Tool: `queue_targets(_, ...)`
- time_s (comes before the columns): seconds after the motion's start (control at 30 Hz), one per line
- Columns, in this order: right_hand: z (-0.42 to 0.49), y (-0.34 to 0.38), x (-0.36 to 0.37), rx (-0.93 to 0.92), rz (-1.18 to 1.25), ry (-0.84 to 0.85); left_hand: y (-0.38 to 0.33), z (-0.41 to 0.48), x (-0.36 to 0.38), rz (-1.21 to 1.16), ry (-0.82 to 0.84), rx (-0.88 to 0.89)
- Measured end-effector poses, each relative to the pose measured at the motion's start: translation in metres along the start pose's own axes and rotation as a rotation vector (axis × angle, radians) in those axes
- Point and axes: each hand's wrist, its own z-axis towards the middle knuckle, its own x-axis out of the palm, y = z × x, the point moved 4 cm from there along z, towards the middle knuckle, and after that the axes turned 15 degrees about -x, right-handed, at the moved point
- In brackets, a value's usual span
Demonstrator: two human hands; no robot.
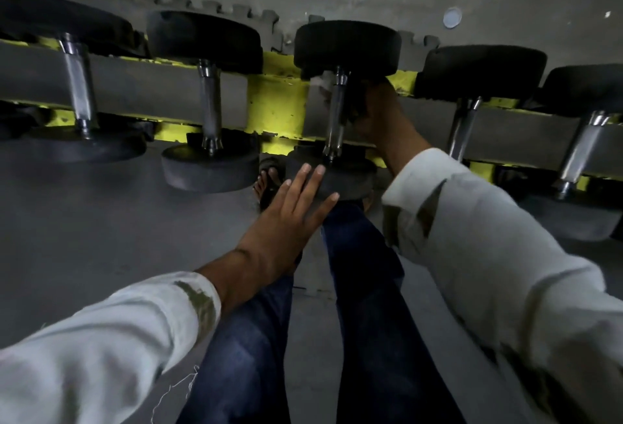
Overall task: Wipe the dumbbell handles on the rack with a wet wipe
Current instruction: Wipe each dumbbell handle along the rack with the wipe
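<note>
One head-worn wide-angle view looks steeply down, close over the rack toward the floor.

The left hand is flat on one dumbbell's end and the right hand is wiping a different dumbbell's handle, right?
No: it's the same dumbbell. In the head view the left hand lies flat on its near end, and the right hand grips that dumbbell's handle with the wet wipe.

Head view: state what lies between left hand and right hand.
The dumbbell's handle and near weight, between left hand and right hand; head view.
</note>
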Motion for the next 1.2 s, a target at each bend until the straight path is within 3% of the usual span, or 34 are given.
queue_targets(0.07, -0.013, -0.007, 0.002, -0.029, 0.038, -0.05, 0.001, -0.003, -0.005, -0.016, 0.01, 0.006)
queue_targets(0.2, -0.036, -0.018, -0.02, -0.178, -0.275, -0.113, 0.004, -0.003, -0.003, -0.035, -0.028, 0.024)
queue_targets(0.37, -0.02, 0.002, -0.004, -0.394, -0.121, -0.27, 0.003, 0.001, 0.005, -0.058, -0.088, 0.036)
queue_targets(0.4, -0.019, 0.001, -0.003, -0.477, -0.221, -0.321, 0.004, 0.001, 0.006, -0.066, -0.097, 0.049)
queue_targets(0.5, -0.038, -0.003, -0.007, -0.73, -0.837, -0.412, 0.008, -0.002, 0.005, -0.157, -0.168, 0.081)
queue_targets(0.57, -0.057, 0.0, 0.001, -0.983, -1.136, -0.268, 0.011, -0.004, 0.002, -0.18, -0.219, 0.087)
queue_targets(0.67, -0.062, 0.003, 0.015, -1.259, -1.611, 0.11, 0.014, -0.006, -0.002, -0.216, -0.257, 0.072)
queue_targets(0.77, -0.052, 0.01, 0.014, -1.455, -1.803, 0.25, 0.011, -0.005, -0.006, -0.306, -0.297, 0.023)
queue_targets(0.97, -0.061, 0.007, 0.0, -1.458, -2.112, 0.698, -0.003, -0.001, -0.009, -0.401, -0.292, -0.013)
queue_targets(1.1, -0.05, 0.031, 0.007, -1.522, -2.048, 0.644, 0.0, -0.001, -0.011, -0.391, -0.312, -0.016)
queue_targets(1.13, -0.053, 0.024, 0.005, -1.552, -2.026, 0.728, 0.001, -0.002, -0.011, -0.385, -0.32, -0.014)
queue_targets(1.2, -0.063, 0.005, 0.002, -1.527, -2.102, 1.054, 0.001, -0.002, -0.012, -0.37, -0.331, -0.018)
